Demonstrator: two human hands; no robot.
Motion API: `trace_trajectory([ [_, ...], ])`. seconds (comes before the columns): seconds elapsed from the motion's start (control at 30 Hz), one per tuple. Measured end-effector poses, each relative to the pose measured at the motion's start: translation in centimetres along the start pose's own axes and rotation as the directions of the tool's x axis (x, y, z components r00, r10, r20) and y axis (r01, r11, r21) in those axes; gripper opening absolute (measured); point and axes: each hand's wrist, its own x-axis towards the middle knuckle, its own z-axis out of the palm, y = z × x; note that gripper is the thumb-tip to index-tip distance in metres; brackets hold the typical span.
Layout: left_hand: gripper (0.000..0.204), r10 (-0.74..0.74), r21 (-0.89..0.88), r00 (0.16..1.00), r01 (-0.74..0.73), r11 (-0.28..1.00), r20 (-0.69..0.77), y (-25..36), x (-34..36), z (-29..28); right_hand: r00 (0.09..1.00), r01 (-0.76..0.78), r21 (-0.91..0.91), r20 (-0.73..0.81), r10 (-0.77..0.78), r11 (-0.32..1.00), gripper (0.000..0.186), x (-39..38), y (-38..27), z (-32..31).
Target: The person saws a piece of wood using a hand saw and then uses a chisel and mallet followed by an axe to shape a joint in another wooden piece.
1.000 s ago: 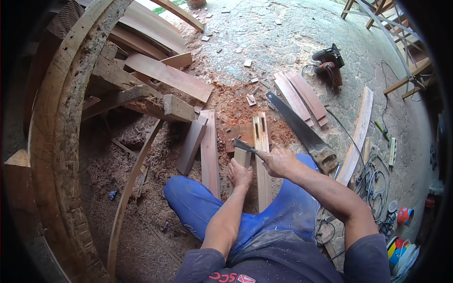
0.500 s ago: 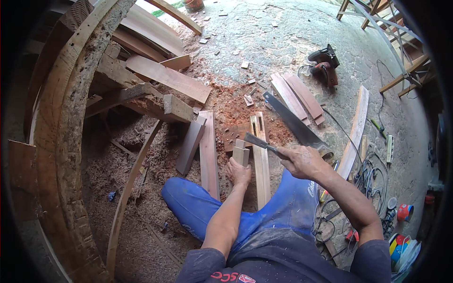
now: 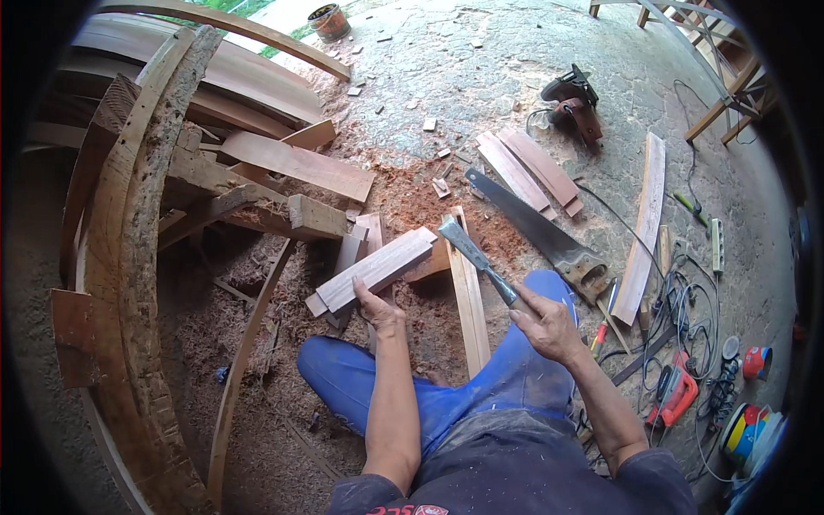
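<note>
On the sawdust floor (image 3: 257, 412) in front of my knees, my left hand (image 3: 378, 313) grips the near end of a short plank (image 3: 378, 268), holding it tilted with its far end resting near a long strip (image 3: 469, 300). My right hand (image 3: 545, 324) is clenched round the handle of a hatchet (image 3: 468, 249), its blade raised just beside the plank's far end. To cut well, I judge I should keep the left fingers low on the near end, well away from the blade's line, steady the plank against the wood beneath it, and strike in short, shallow strokes along the grain rather than one heavy blow.

A handsaw (image 3: 532, 227) lies just right of the hatchet, near enough to catch a wide swing. Beyond it lie two flat boards (image 3: 528, 167) and a power tool (image 3: 573, 103). To my left stands a curved timber frame (image 3: 129, 257) with offcuts piled against it. At my right, cables (image 3: 695, 300) and a red tool (image 3: 674, 390) crowd the floor near my elbow. My blue trouser leg (image 3: 524, 378) sits close under the hatchet hand.
</note>
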Motion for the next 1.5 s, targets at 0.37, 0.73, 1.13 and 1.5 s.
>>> trace_trajectory([
  [0.37, 0.071, -0.554, 0.435, 0.797, 0.598, 0.673, -0.239, -7.5, -8.3, -5.6, 0.995, 0.076, 0.002, -0.057, -0.076, 0.997, 0.064, -0.4, 1.6, 0.2],
  [0.73, 0.109, -0.102, 0.922, 0.964, -0.266, -0.283, 0.246, -5.6, -3.5, -1.4, 1.0, -0.023, -0.031, 0.017, 0.024, 0.999, 0.073, -1.9, 0.6, 0.5],
  [1.13, 0.098, -0.089, 0.957, 0.953, -0.284, 0.054, 0.288, -8.5, -7.4, -6.0, 0.99, 0.08, -0.38, 0.137, -0.029, 0.921, 0.062, -0.7, -1.8, 1.7],
  [1.5, 0.091, -0.109, 0.977, 0.976, -0.198, -0.076, 0.189, -8.3, -7.2, -4.8, 0.962, 0.116, -0.647, 0.262, 0.077, 0.753, 0.055, 0.7, -3.0, 2.4],
])
